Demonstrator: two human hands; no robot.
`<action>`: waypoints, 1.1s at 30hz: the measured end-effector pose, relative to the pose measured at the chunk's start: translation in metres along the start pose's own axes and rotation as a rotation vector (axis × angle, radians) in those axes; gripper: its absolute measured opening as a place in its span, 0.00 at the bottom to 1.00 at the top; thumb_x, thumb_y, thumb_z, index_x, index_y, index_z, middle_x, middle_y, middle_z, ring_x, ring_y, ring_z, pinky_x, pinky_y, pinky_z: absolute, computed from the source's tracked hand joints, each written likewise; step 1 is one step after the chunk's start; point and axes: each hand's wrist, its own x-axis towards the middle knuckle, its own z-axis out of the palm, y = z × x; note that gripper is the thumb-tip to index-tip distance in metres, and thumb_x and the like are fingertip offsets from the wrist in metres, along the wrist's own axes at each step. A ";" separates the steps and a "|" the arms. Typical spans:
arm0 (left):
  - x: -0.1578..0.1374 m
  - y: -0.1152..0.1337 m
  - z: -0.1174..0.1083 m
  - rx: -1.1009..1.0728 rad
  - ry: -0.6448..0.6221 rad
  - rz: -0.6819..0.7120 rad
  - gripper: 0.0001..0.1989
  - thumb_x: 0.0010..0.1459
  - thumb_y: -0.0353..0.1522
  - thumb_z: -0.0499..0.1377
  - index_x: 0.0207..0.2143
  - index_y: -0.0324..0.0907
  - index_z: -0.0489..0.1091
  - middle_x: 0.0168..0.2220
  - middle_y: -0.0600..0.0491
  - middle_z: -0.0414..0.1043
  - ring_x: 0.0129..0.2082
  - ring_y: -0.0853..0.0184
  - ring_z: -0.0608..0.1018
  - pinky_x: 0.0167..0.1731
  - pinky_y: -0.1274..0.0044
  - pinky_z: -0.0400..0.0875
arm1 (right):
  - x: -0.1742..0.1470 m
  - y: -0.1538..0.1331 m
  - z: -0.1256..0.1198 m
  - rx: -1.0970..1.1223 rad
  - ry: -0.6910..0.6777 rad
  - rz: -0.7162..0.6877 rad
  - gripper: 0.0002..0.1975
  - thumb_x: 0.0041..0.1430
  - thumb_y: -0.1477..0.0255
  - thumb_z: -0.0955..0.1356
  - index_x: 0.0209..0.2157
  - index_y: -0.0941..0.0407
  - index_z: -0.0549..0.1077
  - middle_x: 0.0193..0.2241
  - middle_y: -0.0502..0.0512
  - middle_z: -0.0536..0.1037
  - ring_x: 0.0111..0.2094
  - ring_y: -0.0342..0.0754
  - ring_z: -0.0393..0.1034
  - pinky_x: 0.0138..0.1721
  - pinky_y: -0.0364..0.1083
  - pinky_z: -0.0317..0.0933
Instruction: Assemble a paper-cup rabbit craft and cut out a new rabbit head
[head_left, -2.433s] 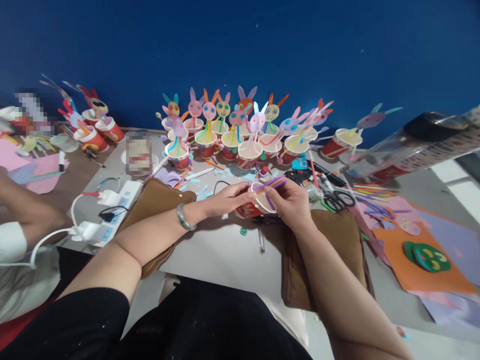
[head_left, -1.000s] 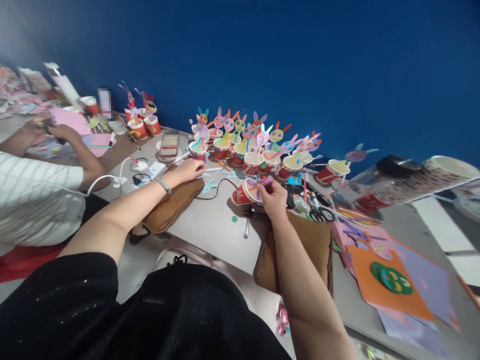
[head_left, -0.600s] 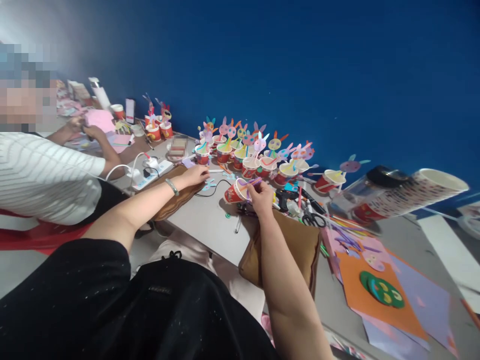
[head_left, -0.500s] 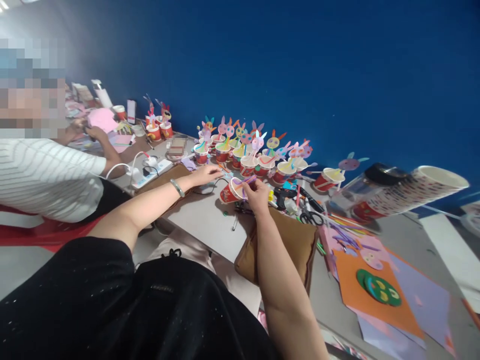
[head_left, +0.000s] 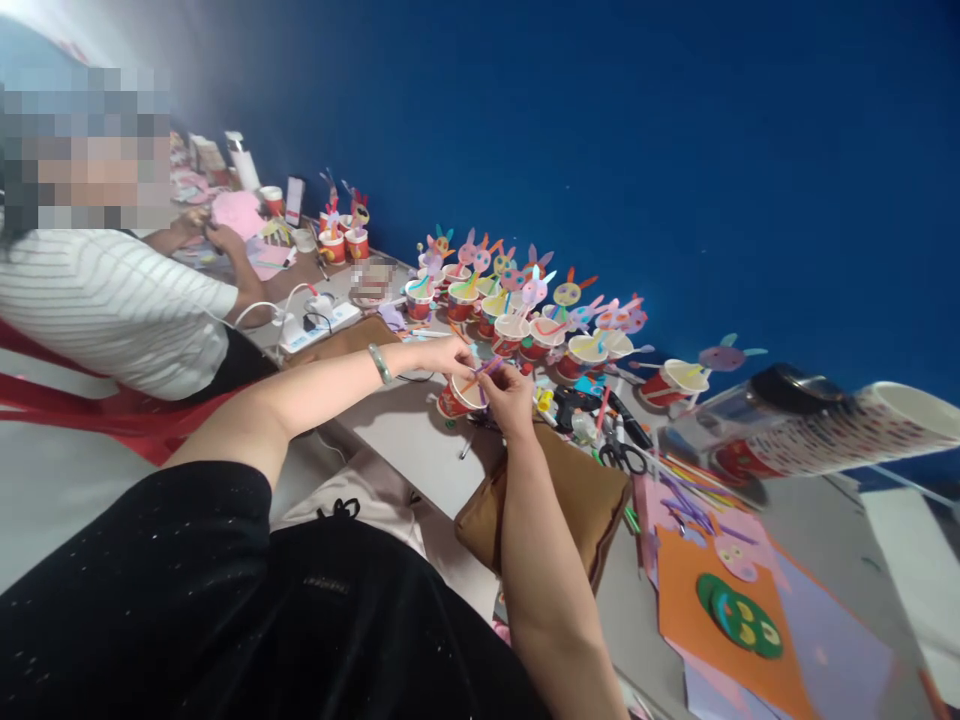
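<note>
A red and white paper cup (head_left: 451,402) is tilted above the table, its mouth towards my right hand (head_left: 511,396). My right hand is closed at the cup's rim, with thin purple strips (head_left: 491,366), perhaps pipe cleaners, beside its fingertips. Over the cup's mouth, my left hand (head_left: 448,356) has its fingers drawn together close to the right fingertips. Whatever the left fingers hold is too small to make out. Behind the hands stand several paper cups (head_left: 511,335) with colourful rabbit-faced figures on them.
A brown cushion (head_left: 581,490) lies under my right forearm. Right of the hands are black scissors (head_left: 622,455), a glue gun (head_left: 574,400), a clear bottle (head_left: 720,420), stacked cups (head_left: 840,440) and orange paper (head_left: 697,620). Leftward are a power strip (head_left: 326,330) and a seated person (head_left: 142,300).
My left hand has moved right to the cup's mouth and now meets my right hand there. The cup stays by my right hand. The whole view has shifted slightly.
</note>
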 end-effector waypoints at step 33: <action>0.042 -0.037 -0.004 -0.119 0.015 0.297 0.11 0.49 0.35 0.69 0.26 0.38 0.72 0.23 0.58 0.70 0.25 0.73 0.69 0.28 0.78 0.59 | -0.010 0.004 -0.002 -0.290 0.284 0.049 0.19 0.58 0.53 0.74 0.39 0.54 0.77 0.34 0.57 0.82 0.33 0.50 0.78 0.37 0.51 0.73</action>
